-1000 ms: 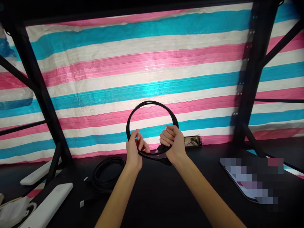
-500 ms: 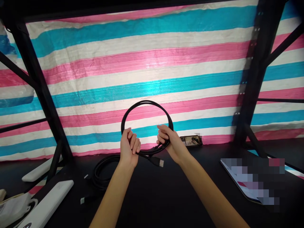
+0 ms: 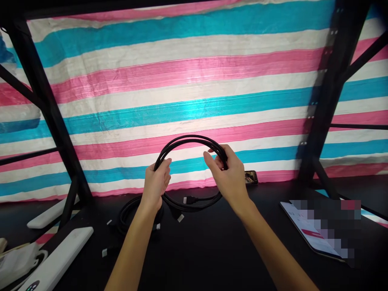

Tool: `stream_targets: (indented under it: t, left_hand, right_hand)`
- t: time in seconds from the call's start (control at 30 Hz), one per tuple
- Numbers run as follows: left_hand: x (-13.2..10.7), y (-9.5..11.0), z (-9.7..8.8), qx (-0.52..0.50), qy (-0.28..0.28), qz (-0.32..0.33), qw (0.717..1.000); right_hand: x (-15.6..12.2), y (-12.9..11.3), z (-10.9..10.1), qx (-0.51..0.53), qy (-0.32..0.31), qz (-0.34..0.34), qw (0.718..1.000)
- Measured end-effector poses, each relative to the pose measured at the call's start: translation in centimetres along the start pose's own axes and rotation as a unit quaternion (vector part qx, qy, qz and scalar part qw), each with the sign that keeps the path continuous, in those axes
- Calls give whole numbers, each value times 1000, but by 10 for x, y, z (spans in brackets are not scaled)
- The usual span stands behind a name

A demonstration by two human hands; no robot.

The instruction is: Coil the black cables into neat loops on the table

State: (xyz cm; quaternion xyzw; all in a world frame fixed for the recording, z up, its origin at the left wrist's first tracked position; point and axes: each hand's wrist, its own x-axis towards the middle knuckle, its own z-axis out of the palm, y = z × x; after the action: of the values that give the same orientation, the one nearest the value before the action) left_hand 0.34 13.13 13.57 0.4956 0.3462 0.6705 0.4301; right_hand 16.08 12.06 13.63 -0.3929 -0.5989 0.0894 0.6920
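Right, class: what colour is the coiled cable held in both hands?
Black cable, seen best in the head view.

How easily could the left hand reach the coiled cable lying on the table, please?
Probably yes: the table coil lies just below the left hand, nothing between. But its grip is full with the held loop, shared with the right hand.

A pink, blue and white striped tarp [image 3: 194,81] is hanging as the back wall, catching bright light. Black frame posts [image 3: 45,109] are flanking it, rising from a black tabletop [image 3: 212,254].
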Motion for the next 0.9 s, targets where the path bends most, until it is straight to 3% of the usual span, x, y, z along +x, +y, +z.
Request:
stream_targets:
  t: [0.13,0.3,0.4,0.5,0.63,0.8,0.9]
  left_hand:
    - [-3,2,2,16,5,8,1000]
    - [-12,10,4,21,-33,31,999]
    - [-15,11,4,23,-34,69,997]
    - [-10,10,-1,64,0,94,993]
    - [4,1,-8,120,1,60,991]
    - [15,-25,-1,170,4,13,985]
    - [14,-39,10,104,36,-3,994]
  right_hand:
    - [3,-3,-5,139,-42,65,987]
    - [11,0,-14,295,-121,201,926]
    - [10,0,-12,325,-92,223,914]
    - [4,1,-3,331,-59,234,912]
    - [-1,4,7,344,-2,233,910]
    - [4,4,2,415,83,208,882]
    - [4,1,-1,437,98,171,878]
